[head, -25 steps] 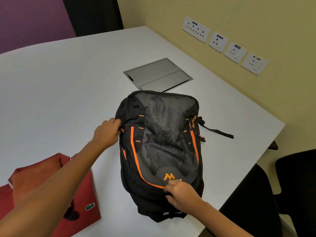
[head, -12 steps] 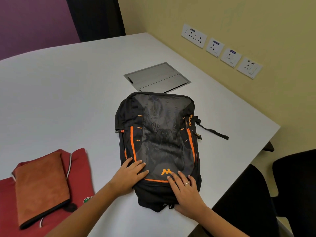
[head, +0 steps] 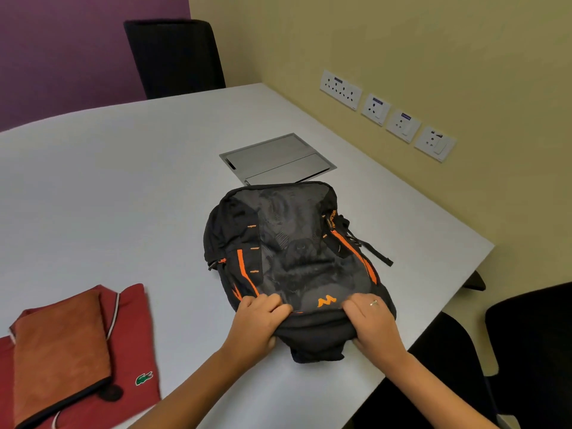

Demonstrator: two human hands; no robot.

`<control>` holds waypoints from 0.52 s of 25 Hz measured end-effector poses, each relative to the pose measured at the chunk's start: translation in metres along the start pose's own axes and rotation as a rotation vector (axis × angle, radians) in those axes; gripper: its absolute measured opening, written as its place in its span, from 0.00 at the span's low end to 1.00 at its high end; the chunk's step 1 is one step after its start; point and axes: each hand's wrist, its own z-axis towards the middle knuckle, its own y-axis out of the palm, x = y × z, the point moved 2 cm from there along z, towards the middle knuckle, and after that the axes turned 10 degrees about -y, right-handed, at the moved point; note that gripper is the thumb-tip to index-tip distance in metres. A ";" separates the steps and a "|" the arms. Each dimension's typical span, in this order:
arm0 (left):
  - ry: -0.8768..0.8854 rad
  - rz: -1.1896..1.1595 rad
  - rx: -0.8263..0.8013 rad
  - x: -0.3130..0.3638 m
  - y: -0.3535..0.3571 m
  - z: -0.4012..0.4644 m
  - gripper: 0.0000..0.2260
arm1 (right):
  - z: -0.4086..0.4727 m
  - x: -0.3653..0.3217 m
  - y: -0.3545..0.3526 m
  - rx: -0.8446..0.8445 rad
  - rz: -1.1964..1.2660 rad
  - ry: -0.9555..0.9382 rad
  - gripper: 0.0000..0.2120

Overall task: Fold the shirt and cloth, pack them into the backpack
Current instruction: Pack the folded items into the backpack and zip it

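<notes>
On the white desk (head: 123,196), the black-and-orange backpack (head: 297,258) was laid flat on its back, near the right-hand edge and just in front of a closed metal cable hatch (head: 278,157) set into the surface. Well apart from it, at the lower left, the red shirt (head: 133,345) was seen already folded, with the orange-brown cloth (head: 58,351) folded and stacked on top of it, so the folding part of the task was judged to be done. The packing was judged not to have begun: neither garment had been lifted, and no open compartment could be made out on the backpack. Its near end was gripped from both sides, the left hand (head: 257,323) curled round the fabric at one corner and the right hand (head: 371,323) clenched on the other, a ring showing on one finger of the latter. This was taken as a search for the zip or an effort to turn the bag, though which of the two could not be told. The shirt and cloth were cut off by the left and bottom edges of the view, so their full fold was not visible. The zip pulls and the underside of the backpack were hidden, and a dark round mark on the shirt near the cloth's corner could not be identified.
</notes>
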 end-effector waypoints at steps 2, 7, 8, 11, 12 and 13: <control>-0.019 -0.016 0.022 0.018 -0.011 0.012 0.21 | 0.013 0.014 -0.026 0.102 -0.031 -0.031 0.10; 0.003 -0.111 0.147 0.057 -0.056 0.060 0.17 | 0.063 0.049 -0.091 0.255 -0.108 -0.079 0.12; 0.009 -0.127 0.187 0.066 -0.067 0.070 0.17 | 0.073 0.057 -0.105 0.277 -0.123 -0.081 0.13; -0.008 -0.166 0.330 0.093 -0.099 0.103 0.16 | 0.109 0.084 -0.142 0.353 -0.152 -0.113 0.11; -0.019 -0.177 0.374 0.100 -0.109 0.113 0.15 | 0.123 0.092 -0.153 0.377 -0.166 -0.138 0.10; -0.032 -0.189 0.416 0.105 -0.116 0.122 0.14 | 0.137 0.097 -0.162 0.397 -0.181 -0.165 0.09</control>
